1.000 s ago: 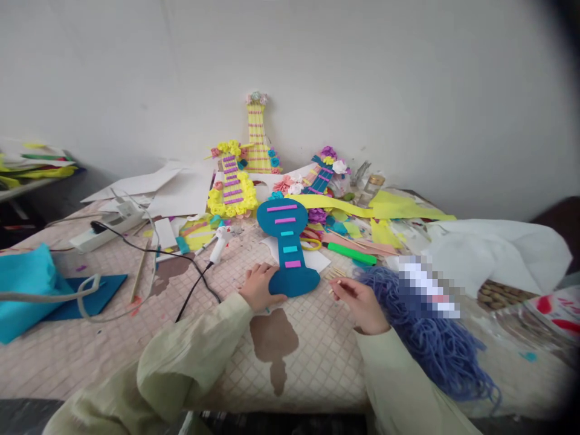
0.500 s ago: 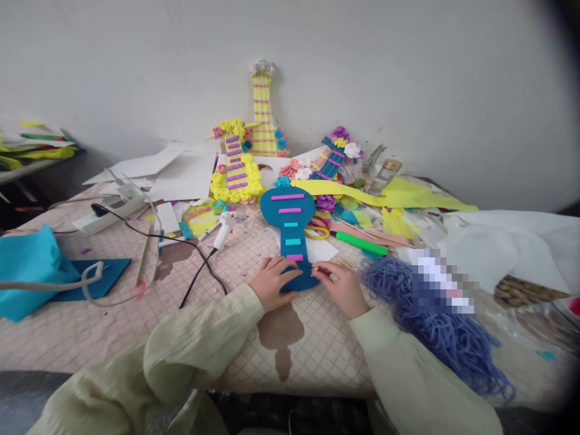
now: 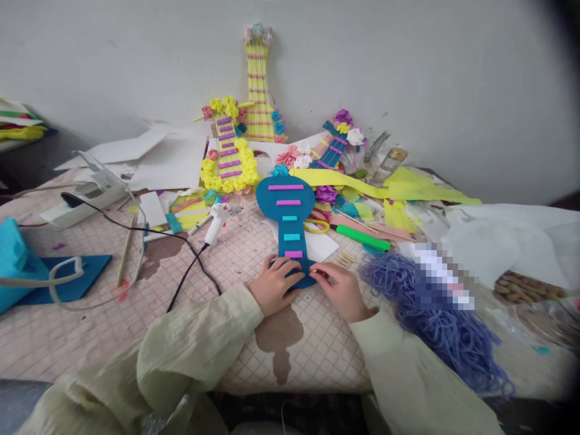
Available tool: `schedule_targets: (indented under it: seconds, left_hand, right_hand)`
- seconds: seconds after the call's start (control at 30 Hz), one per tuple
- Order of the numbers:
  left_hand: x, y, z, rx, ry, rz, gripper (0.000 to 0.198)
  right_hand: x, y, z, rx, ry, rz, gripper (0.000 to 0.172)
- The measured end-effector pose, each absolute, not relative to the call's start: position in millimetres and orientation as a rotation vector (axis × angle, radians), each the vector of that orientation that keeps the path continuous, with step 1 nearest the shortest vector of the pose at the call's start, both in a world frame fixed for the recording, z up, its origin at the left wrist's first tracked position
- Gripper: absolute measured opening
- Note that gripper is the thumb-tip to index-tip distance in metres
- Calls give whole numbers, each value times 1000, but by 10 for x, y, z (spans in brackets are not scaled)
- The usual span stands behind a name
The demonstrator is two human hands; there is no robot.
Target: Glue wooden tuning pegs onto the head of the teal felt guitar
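A dark blue guitar-shaped cutout [image 3: 291, 232] lies on the table in front of me, with purple and light blue strips [image 3: 286, 188] across it. My left hand [image 3: 277, 284] rests on its near end, fingers spread over the surface and partly covering it. At the right edge of that same end, my right hand [image 3: 342, 289] is closed in a pinch. Whatever sits between its thumb and finger is too small to name. Several short wooden sticks [image 3: 346, 258] lie just beyond the right hand.
A white glue gun [image 3: 216, 222] with a black cord lies left of the cutout. Purple-blue yarn [image 3: 435, 326] is heaped at right. Behind are a green marker-like tube [image 3: 362, 238], yellow-handled scissors [image 3: 317, 226], yellow crepe paper [image 3: 421, 187] and a flower-trimmed guitar [image 3: 229, 151]. A power strip [image 3: 84, 202] stands left.
The view has shifted slightly, so the background items sit higher and further left. Both hands stay at the cutout's near end, the right still pinched at its edge.
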State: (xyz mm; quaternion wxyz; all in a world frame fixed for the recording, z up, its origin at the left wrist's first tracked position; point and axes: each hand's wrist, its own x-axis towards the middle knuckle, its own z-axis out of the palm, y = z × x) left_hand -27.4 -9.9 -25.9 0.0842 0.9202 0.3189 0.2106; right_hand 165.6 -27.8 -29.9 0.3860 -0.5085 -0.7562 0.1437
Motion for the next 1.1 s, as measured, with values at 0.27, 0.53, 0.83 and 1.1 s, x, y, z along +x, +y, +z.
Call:
schedule_targets:
  seconds: [0.27, 0.53, 0.83, 1.1]
  left_hand:
    - [-307, -123, -286, 2785, 909, 667, 30]
    - [-310, -147, -254, 2802, 891, 592, 25]
    - [-321, -155, -278, 2788, 879, 590, 26]
    - [-313, -163, -275, 2782, 884, 594, 26]
  right_hand:
    - [1676, -350, -281, -1254, -1964, 347, 20]
    - [1644, -360, -315, -1252, -1964, 339, 18]
    - [1637, -356, -309, -1273, -1976, 361, 17]
    - [1602, -374, -312, -1289, -2002, 321, 19]
